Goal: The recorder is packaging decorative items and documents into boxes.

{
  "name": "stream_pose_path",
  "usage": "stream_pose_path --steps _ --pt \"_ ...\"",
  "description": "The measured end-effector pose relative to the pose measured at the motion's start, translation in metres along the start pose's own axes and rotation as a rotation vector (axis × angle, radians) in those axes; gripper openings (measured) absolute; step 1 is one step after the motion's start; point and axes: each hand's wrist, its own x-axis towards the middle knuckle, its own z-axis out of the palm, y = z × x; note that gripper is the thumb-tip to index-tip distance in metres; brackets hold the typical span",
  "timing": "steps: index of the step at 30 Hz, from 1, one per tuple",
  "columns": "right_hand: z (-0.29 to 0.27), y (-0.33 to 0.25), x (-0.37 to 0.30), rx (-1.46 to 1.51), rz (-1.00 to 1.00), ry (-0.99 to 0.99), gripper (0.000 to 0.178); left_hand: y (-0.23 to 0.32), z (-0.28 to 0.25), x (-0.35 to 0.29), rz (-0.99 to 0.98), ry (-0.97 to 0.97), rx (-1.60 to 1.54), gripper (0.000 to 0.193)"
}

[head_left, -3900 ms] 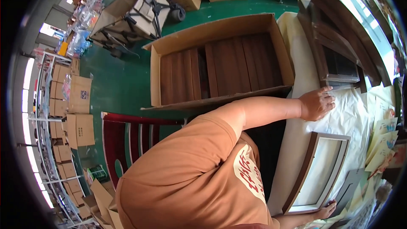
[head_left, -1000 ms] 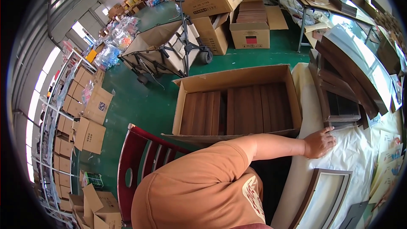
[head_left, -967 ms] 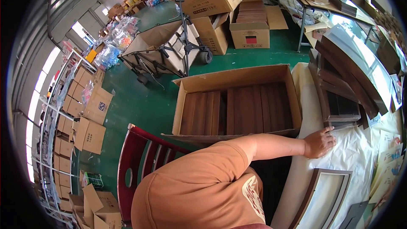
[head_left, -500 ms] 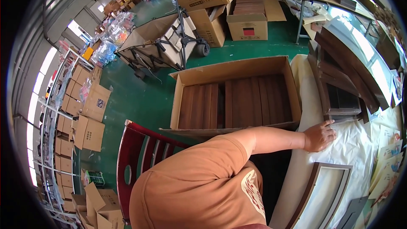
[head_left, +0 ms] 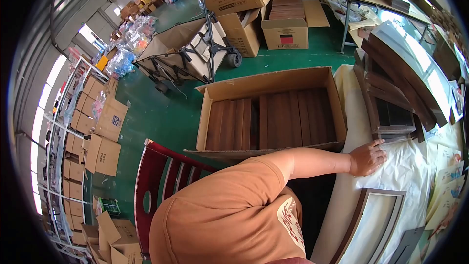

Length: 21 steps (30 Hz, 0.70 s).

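My left hand (head_left: 367, 159) rests on the white cloth-covered table (head_left: 415, 164), at the end of an arm reaching right from an orange-brown sleeve. Its fingers are a little bent and apart, with nothing visible in them. One fingertip lies close to the lower edge of a stack of dark brown frames (head_left: 391, 85). Nearer to me on the same cloth is a brown-edged frame (head_left: 359, 222) with a pale inside. My right hand is out of sight.
An open carton (head_left: 268, 79) full of dark brown boards (head_left: 281, 120) stands left of the table. Beside me is a dark red chair (head_left: 146, 181). Farther off are a folding wagon (head_left: 188, 51), another carton of boards (head_left: 288, 34) and a shelf of cartons (head_left: 73, 166).
The view has shifted very slightly, so the far things sit a little lower. My left hand stays at the same place on the cloth.
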Motion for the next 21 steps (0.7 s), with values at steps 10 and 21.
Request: stream_pose_path --steps 10,21 --pt "0.004 0.010 0.001 -0.029 -0.100 0.075 0.027 0.000 0.001 0.000 -0.002 -0.006 0.001 0.025" --pt "-0.002 0.028 0.010 -0.235 -0.433 0.020 0.026 -0.001 0.003 -0.001 -0.007 -0.016 -0.001 0.026"
